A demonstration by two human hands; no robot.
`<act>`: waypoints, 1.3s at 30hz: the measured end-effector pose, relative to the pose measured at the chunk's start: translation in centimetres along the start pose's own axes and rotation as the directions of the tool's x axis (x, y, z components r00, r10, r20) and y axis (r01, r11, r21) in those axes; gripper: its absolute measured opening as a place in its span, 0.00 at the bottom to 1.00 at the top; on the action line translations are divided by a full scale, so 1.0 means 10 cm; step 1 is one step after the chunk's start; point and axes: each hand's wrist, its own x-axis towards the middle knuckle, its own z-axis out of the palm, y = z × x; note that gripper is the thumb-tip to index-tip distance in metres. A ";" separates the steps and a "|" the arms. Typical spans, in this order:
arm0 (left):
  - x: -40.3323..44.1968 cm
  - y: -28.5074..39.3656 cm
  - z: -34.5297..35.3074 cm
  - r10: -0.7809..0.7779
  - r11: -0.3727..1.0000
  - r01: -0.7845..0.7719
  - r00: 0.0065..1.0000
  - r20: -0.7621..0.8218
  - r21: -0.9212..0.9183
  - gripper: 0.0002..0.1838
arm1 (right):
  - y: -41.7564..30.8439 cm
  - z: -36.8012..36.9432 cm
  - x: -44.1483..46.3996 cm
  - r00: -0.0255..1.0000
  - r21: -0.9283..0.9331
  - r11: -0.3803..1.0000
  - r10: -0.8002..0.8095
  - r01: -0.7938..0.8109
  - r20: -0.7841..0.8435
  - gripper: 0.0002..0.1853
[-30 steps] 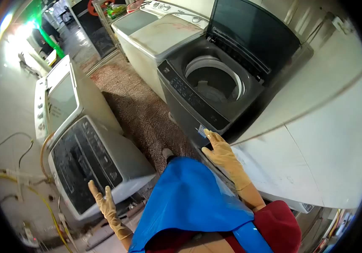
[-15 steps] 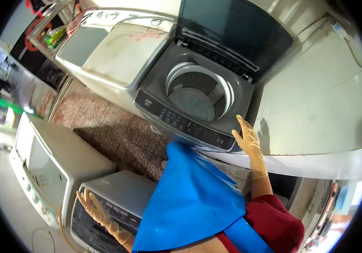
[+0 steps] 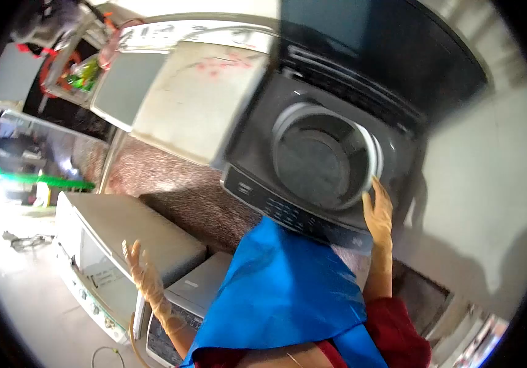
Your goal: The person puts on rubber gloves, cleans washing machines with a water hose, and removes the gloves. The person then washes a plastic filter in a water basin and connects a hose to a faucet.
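Right now, reaches with the right hand [image 3: 379, 211], in a thin beige rubber glove, to the near right side of the round white-edged tub opening [image 3: 379, 156] of a dark grey top-loading washing machine [image 3: 257, 138]. Keeps no object in this grip, with fingers extended and slightly parted, pointing toward the rim; cannot tell whether touching it or just above. Holds the left hand [image 3: 143, 273], gloved alike, raised and open at the other side, fingers spread and clear of any object, nearest in view to a white boxy twin-tub washer [image 3: 131, 227] and a lower grey washing machine [image 3: 205, 285] with a dark top. Faces the dark grey machine, placed directly ahead and toward the right, with its large dark glossy lid [image 3: 386, 55] raised at the back and its black control panel [image 3: 288, 210] along the near edge. Has a white washer with red floral marks [image 3: 208, 98] beside it on the left, a reddish-brown speckled floor [image 3: 177, 196] between the rows, and a pale wall [image 3: 484, 153] on the right, darkened in places by shadows. Wears a smooth blue apron [image 3: 288, 270] over a maroon short-sleeved top [image 3: 398, 334], with the apron reaching up to the control panel in view.
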 end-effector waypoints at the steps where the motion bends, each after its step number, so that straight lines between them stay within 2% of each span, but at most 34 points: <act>1: 0.14 0.08 0.09 -0.015 0.993 0.024 0.997 0.072 -0.119 0.29 | -0.02 0.06 0.04 1.000 0.011 1.000 -0.020 0.020 -0.001 0.24; 2: 0.29 0.19 0.18 -0.019 0.969 0.054 0.989 0.146 -0.240 0.30 | -0.07 0.09 0.10 0.999 0.043 0.999 -0.009 0.008 0.038 0.23; 4: 0.61 0.73 0.29 -0.029 0.988 0.057 0.981 0.191 -0.146 0.29 | -0.23 0.10 0.23 0.997 0.072 0.997 0.026 -0.031 0.072 0.24; 6: 1.05 0.70 0.47 0.229 0.970 -0.241 0.948 0.223 0.028 0.27 | -0.28 0.14 0.31 0.997 0.085 0.996 0.032 -0.039 0.074 0.24; 10: 1.95 0.60 0.98 0.324 0.945 -0.306 0.923 0.208 -0.112 0.23 | -0.66 0.21 0.58 0.995 0.043 0.998 0.051 -0.055 0.081 0.25; 12: 2.52 0.51 1.22 0.480 0.877 -0.474 0.855 0.196 -0.082 0.20 | -0.85 0.29 0.72 0.996 -0.001 0.999 0.043 -0.043 0.078 0.25; 16: 3.61 0.45 1.66 0.503 0.864 -0.485 0.818 0.279 -0.134 0.19 | -1.37 0.58 0.94 0.995 -0.034 0.996 0.088 -0.087 0.049 0.26; 18: 4.17 0.39 1.92 0.438 0.898 -0.411 0.804 0.402 -0.156 0.21 | -1.68 0.75 0.99 0.990 -0.072 0.989 0.130 -0.126 0.055 0.27; 19: 4.57 0.12 2.31 0.462 0.877 -0.470 0.772 0.437 -0.097 0.23 | -1.82 0.86 1.01 0.984 -0.116 0.980 0.170 -0.162 0.058 0.28; 21: 5.15 0.04 2.80 0.308 0.951 -0.226 0.719 0.623 -0.209 0.26 | -2.23 1.02 1.00 0.980 -0.069 0.979 0.193 -0.190 0.047 0.29; 22: 5.38 0.03 3.07 0.334 0.943 -0.242 0.693 0.639 -0.230 0.26 | -2.43 1.10 0.97 0.979 -0.011 0.980 0.200 -0.199 0.040 0.30; 24: 5.74 0.00 3.62 0.287 0.951 -0.120 0.690 0.665 -0.285 0.28 | -2.88 1.13 0.98 0.961 -0.013 0.961 0.277 -0.277 0.012 0.30; 25: 5.85 0.01 3.85 0.321 0.941 -0.136 0.655 0.684 -0.311 0.28 | -3.03 1.12 0.98 0.946 0.001 0.946 0.324 -0.324 0.005 0.31; 27: 6.03 0.03 4.34 0.319 0.844 0.187 0.579 0.751 -0.503 0.30 | -3.29 1.04 0.90 0.891 -0.020 0.891 0.452 -0.453 -0.035 0.31; 28: 6.21 -0.19 4.81 0.396 0.767 0.298 0.476 0.785 -0.568 0.33 | -3.33 1.01 0.81 0.880 -0.037 0.881 0.467 -0.471 -0.081 0.31; 29: 6.22 -0.04 4.86 0.485 0.832 0.016 0.466 0.740 -0.555 0.32 | -3.31 0.99 0.69 0.864 -0.056 0.867 0.485 -0.495 -0.137 0.31; 30: 6.22 0.14 4.88 0.568 0.822 -0.268 0.452 0.687 -0.503 0.31 | -3.34 0.96 0.56 0.838 -0.058 0.846 0.511 -0.529 -0.193 0.31; 31: 6.25 0.21 4.95 0.511 0.858 -0.287 0.384 0.769 -0.427 0.30 | -3.48 0.86 0.50 0.790 -0.040 0.803 0.574 -0.594 -0.214 0.31; 32: 6.34 -0.03 5.37 0.610 0.792 -0.346 0.410 0.678 -0.502 0.25 | -3.45 0.81 0.36 0.766 -0.032 0.784 0.595 -0.619 -0.244 0.31; 33: 6.22 0.23 5.01 0.426 0.903 -0.225 0.353 0.833 -0.366 0.17 | -3.38 0.82 0.21 0.750 -0.020 0.773 0.608 -0.634 -0.261 0.31; 34: 6.22 0.13 5.05 0.444 0.892 -0.292 0.430 0.786 -0.344 0.12 | -3.36 0.79 0.10 0.701 -0.051 0.717 0.661 -0.695 -0.267 0.32; 36: 6.07 0.19 4.68 0.131 0.972 -0.230 0.373 0.918 -0.045 0.14 | -3.29 0.68 -0.06 0.650 -0.084 0.650 0.724 -0.755 -0.232 0.33; 37: 6.04 0.09 4.67 0.023 0.974 -0.217 0.358 0.934 0.059 0.16 | -3.26 0.61 -0.11 0.619 -0.081 0.617 0.760 -0.783 -0.198 0.33; 38: 5.90 0.08 4.46 0.044 0.981 -0.189 0.419 0.907 0.040 0.16 | -3.20 0.63 -0.21 0.597 -0.062 0.601 0.769 -0.797 -0.227 0.33; 39: 5.89 -0.17 4.49 0.101 0.979 -0.203 0.440 0.892 -0.011 0.15 | -3.06 0.63 -0.25 0.636 -0.072 0.640 0.734 -0.765 -0.237 0.33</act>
